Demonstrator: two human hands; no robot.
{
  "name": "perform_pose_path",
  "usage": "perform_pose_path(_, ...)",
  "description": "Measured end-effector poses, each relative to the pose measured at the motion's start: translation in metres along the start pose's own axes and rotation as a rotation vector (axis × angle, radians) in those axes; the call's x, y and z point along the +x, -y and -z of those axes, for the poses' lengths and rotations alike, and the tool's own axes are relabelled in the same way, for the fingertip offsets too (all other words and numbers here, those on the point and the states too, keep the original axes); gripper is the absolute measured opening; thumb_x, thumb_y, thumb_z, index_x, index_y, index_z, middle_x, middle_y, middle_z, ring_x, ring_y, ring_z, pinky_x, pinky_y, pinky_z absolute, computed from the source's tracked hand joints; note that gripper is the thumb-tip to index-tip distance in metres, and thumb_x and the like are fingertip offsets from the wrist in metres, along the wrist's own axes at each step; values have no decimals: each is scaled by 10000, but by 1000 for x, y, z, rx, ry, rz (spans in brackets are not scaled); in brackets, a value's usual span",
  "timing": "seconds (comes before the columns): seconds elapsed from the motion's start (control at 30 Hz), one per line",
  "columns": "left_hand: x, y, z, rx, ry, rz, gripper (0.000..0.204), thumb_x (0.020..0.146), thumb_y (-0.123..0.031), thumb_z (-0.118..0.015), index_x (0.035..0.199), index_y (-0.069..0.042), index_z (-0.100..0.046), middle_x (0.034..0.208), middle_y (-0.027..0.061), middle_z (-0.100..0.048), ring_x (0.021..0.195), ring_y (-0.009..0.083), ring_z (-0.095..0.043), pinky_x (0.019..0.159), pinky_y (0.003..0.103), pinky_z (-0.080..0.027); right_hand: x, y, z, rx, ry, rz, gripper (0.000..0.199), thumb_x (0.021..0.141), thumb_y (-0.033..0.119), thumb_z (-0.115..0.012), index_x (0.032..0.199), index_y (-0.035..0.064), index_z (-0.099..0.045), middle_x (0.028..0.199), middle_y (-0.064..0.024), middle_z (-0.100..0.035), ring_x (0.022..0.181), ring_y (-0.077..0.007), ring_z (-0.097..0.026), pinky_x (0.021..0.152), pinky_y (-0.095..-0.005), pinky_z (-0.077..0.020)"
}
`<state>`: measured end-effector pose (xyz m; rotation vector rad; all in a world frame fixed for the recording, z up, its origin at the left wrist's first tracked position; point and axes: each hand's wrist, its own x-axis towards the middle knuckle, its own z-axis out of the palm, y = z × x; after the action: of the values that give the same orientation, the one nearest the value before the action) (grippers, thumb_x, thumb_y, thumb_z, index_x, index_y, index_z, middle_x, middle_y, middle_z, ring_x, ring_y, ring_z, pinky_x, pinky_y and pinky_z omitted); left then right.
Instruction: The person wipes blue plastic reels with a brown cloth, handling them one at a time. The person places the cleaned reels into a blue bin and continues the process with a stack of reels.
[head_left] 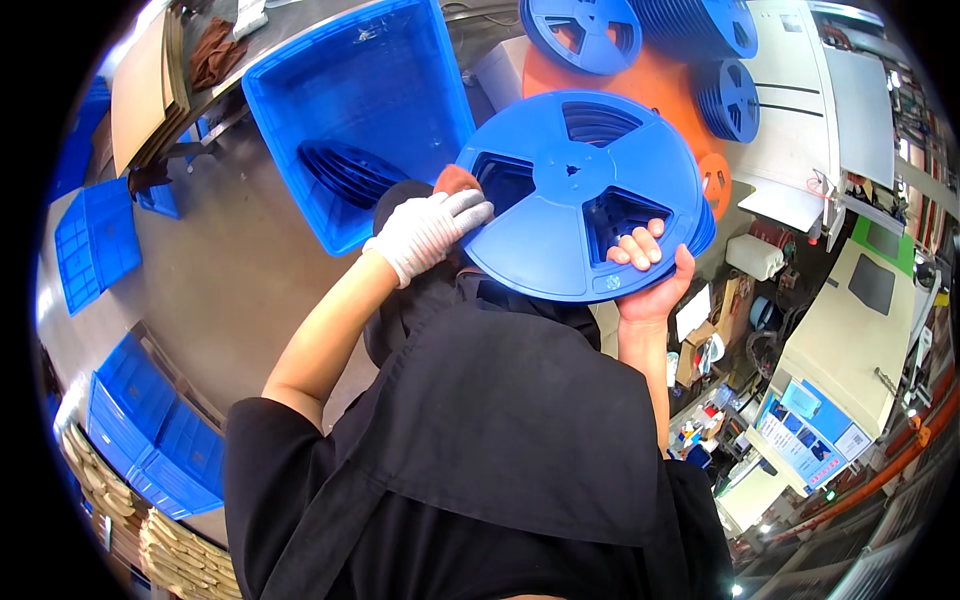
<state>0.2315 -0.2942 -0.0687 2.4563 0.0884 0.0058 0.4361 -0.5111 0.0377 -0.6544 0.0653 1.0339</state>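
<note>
A stack of large blue plastic reels (575, 215) is held tilted in front of my chest, the front one showing a small centre hole and wide cut-out windows. My bare right hand (648, 268) grips its lower right side, with fingers hooked into a window and the thumb outside the rim. At the left rim, my left hand (428, 232) in a white glove with grey fingertips closes on the edge. Against its index finger is a reddish-brown piece (457, 181), partly hidden, whose kind I cannot make out.
A big blue bin (285, 105) at upper left holds several dark blue reels (350, 172). More reels (728, 100) stand on an orange round surface (660, 88) ahead. Blue crates (160, 420) line the left; cardboard sheets (145, 95) sit beyond. Machines (850, 330) stand at right.
</note>
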Motion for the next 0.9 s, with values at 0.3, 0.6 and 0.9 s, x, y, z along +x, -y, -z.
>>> perform_pose_path(0.3,-46,20,9,-474,-86,194,384,781,10,-592,1155,-75,-578,1132,134,-630,955,298,-651,820,363,-535,10,-1,-13,-262,-231,15,503,914,443,-534,1211,37,-515,1095,-108,-608,999,-270,-586,906,-435,-458)
perform_pose_path(0.6,-94,52,-11,-2017,-640,533,366,877,-167,-671,1189,-14,-557,1114,121,-642,1013,248,-642,921,368,-513,-1,-12,6,-141,-194,-25,285,873,305,-568,1064,96,-536,820,-17,-495,760,-165,-487,829,-384,-446)
perform_pose_path(0.9,-110,48,-31,-2261,-653,347,387,869,-177,-679,1158,42,-543,1100,187,-638,990,319,-654,905,428,-531,-4,-23,-9,-196,-161,-31,295,863,283,-559,1070,75,-534,793,-20,-501,755,-167,-507,822,-392,-470)
